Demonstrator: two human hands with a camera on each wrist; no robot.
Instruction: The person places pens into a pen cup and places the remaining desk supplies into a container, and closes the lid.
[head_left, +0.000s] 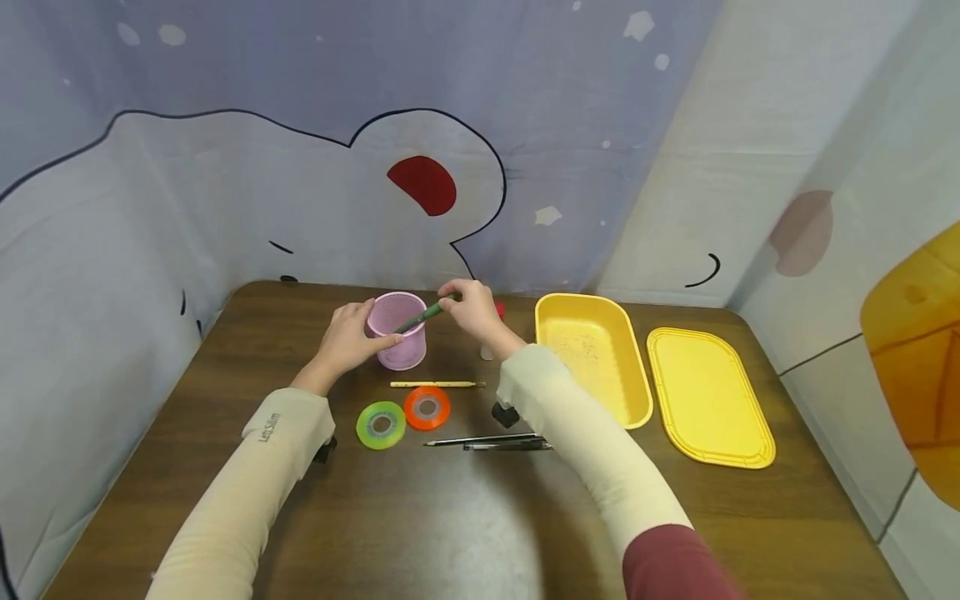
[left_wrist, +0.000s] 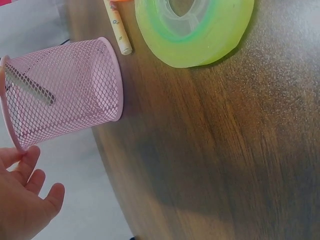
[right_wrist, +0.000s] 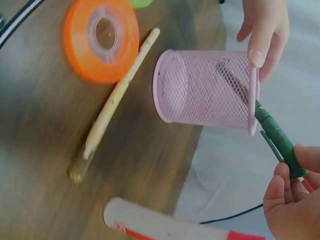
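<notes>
Pink mesh cup [right_wrist: 205,87] stands left of centre in the head view, about mid-height, roughly upright on the table [head_left: 375,517], and the green pen [right_wrist: 281,141] slants in over its rim [right_wrist: 252,85]. Pen's lower end is already inside; you can see it through the mesh in both wrist views. Right hand [head_left: 476,312] has the clip end pinched between thumb and fingertips. Left hand [head_left: 347,337] nips the rim with thumb and fingers, rest of the hand loose.

Tips fwiw: I'd bring the pen more upright before letting it down, cos at that slant it'd probably scrape the mesh. Watch the clip [right_wrist: 271,146] too, it's just outside the rim and could snag on the edge. Left thumb [right_wrist: 259,52] is pretty near the pen's path, so maybe shift it a touch. Light pressure should do, the cup looks easy to tip. And mind the white bottle [right_wrist: 165,222] near the right hand when backing off.
</notes>
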